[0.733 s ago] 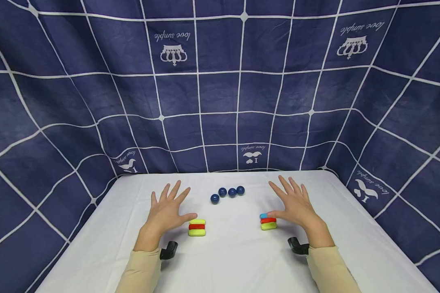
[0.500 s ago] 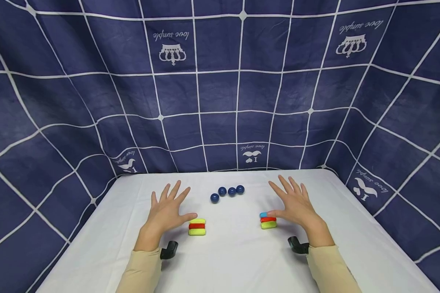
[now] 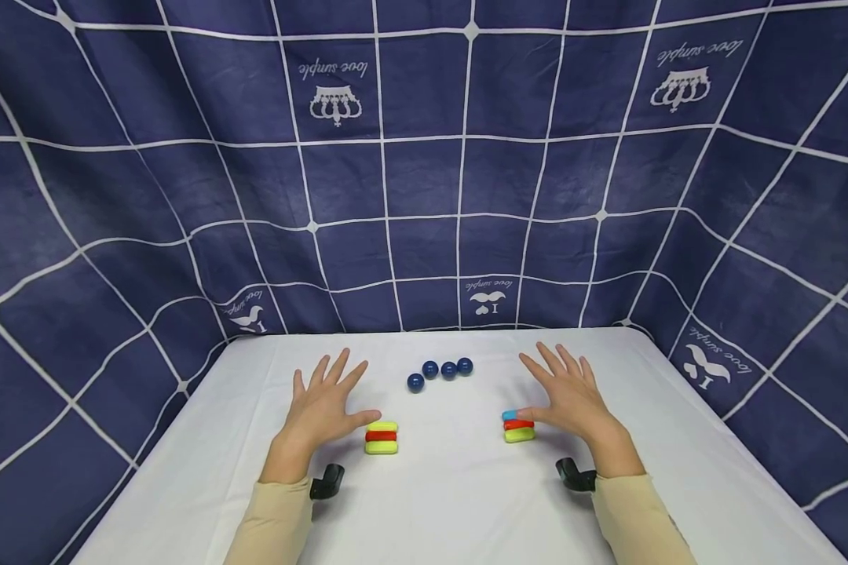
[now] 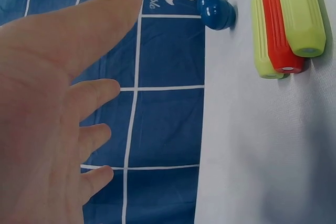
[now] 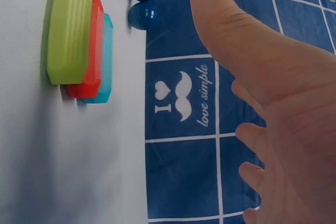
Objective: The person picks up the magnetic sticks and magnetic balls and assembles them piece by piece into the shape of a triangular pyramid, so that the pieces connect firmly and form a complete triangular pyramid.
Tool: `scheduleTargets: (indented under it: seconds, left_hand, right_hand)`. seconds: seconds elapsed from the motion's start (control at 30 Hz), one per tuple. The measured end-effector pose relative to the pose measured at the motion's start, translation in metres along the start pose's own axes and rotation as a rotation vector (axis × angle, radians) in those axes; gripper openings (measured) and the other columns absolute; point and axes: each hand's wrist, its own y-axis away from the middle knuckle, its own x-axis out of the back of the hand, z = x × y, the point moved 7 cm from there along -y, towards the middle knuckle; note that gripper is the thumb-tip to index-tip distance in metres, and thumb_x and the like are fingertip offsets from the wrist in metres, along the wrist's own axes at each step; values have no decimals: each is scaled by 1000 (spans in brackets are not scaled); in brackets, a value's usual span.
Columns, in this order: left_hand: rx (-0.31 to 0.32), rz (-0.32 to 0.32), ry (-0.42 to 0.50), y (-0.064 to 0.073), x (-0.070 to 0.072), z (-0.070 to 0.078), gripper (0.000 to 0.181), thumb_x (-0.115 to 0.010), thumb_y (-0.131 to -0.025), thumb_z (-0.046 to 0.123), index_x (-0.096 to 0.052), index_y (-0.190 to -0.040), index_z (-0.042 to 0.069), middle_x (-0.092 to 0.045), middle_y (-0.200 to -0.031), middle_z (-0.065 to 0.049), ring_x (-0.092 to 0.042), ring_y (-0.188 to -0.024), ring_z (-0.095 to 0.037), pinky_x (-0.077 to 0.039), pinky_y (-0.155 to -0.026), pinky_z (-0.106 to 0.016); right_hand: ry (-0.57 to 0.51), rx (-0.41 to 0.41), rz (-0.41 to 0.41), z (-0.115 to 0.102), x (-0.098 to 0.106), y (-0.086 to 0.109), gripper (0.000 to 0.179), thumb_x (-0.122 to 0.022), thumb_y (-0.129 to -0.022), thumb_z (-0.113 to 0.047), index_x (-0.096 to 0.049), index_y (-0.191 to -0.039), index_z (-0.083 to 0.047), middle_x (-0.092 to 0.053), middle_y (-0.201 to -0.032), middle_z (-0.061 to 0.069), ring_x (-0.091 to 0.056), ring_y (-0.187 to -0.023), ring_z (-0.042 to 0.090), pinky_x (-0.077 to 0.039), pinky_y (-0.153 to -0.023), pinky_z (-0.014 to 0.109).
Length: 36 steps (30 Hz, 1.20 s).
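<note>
Beige cloth forms the left sleeve [image 3: 270, 524] at eight o'clock, and beyond it the left hand [image 3: 321, 412] hovers with fingers spread, gripping nothing. Near its thumb, toward nine o'clock on the table, three ridged, elongated plastic bars [image 3: 381, 437] lie in a close row: yellow-green, red, yellow-green. Packed this tightly, they could be knocked askew if the thumb came down on the farthest one, and a pinch aimed at one bar might catch its neighbour.

At twelve o'clock four glossy dark-blue balls [image 3: 448, 370] sit on the white tablecloth [image 3: 445, 502], the leftmost a little nearer six o'clock than the others. Being round, with no stop visible around them, they would probably roll if a knuckle bumped them or the cloth were tugged, perhaps over the far edge.

Toward three o'clock, a second row of plastic bars [image 3: 519, 425] runs blue, red, yellow-green, the blue one partly hidden by a thumb in the head view. At two o'clock the right hand [image 3: 572, 400] is likewise outspread and holds nothing; a careless dip of that thumb could shove the blue bar into the red
</note>
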Motion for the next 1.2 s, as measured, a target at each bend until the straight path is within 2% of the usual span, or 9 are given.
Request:
scheduleTargets:
  seconds: [0.13,0.33,0.5,0.63,0.77,0.87,1.0,1.2]
  left_hand:
    - [-8,12,-1,-1,-1,-1,85,-69,-82,63,-40,-153,26,-22,-167,-11,-19,-151,-45,-6,-113,-77]
    - [-24,32,59,-3,0,1,76,-72,-85,53,-48,-149,21,-35,-161,-14,-31,-147,-43,-16,-114,-73]
    - [-49,44,92,-3,-2,3,67,-75,-86,45,-54,-144,17,-48,-152,-15,-47,-138,-39,-35,-110,-64]
    - [-47,10,134,-4,-12,3,56,-77,-87,37,-61,-137,18,-60,-139,-10,-58,-127,-33,-48,-101,-55]
    - [-45,-66,238,-5,-28,5,43,-77,-87,28,-67,-127,16,-68,-125,-7,-64,-115,-28,-52,-95,-50]
    - [-56,-106,300,-6,-38,6,34,-76,-88,22,-71,-121,15,-72,-112,-5,-66,-99,-23,-53,-86,-45]
    - [-64,-123,338,-7,-45,7,29,-76,-87,17,-72,-116,15,-72,-104,-3,-62,-88,-15,-52,-78,-38]
    - [-48,-123,349,-9,-49,4,26,-77,-86,16,-74,-112,15,-71,-99,0,-61,-86,-14,-52,-80,-38]
  right_hand:
    - [-11,3,-6,-2,-3,-3,97,-81,-73,-58,-41,-153,-21,-29,-162,17,-19,-149,49,-9,-115,72]
    - [-61,-6,-15,-4,-12,-7,89,-81,-77,-51,-43,-152,-20,-34,-160,18,-26,-146,48,-18,-115,69]
    - [-144,-34,-30,-3,-23,-12,78,-77,-85,-43,-43,-152,-20,-37,-158,17,-36,-142,46,-32,-109,68]
    - [-246,-56,-62,-5,-35,-17,72,-74,-89,-37,-42,-151,-20,-40,-156,18,-41,-140,45,-38,-105,68]
    - [-339,-79,-85,-4,-47,-21,69,-73,-90,-31,-42,-151,-18,-43,-153,18,-46,-138,42,-38,-108,64]
    - [-383,-88,-104,-3,-55,-26,68,-73,-91,-30,-42,-151,-16,-46,-151,18,-52,-132,40,-41,-108,61]
    - [-412,-94,-130,-4,-61,-39,67,-71,-93,-30,-42,-151,-16,-47,-149,19,-56,-128,39,-45,-105,59]
    - [-508,-76,-158,-11,-59,-60,63,-69,-94,-28,-43,-150,-12,-47,-150,21,-55,-128,41,-44,-106,58]
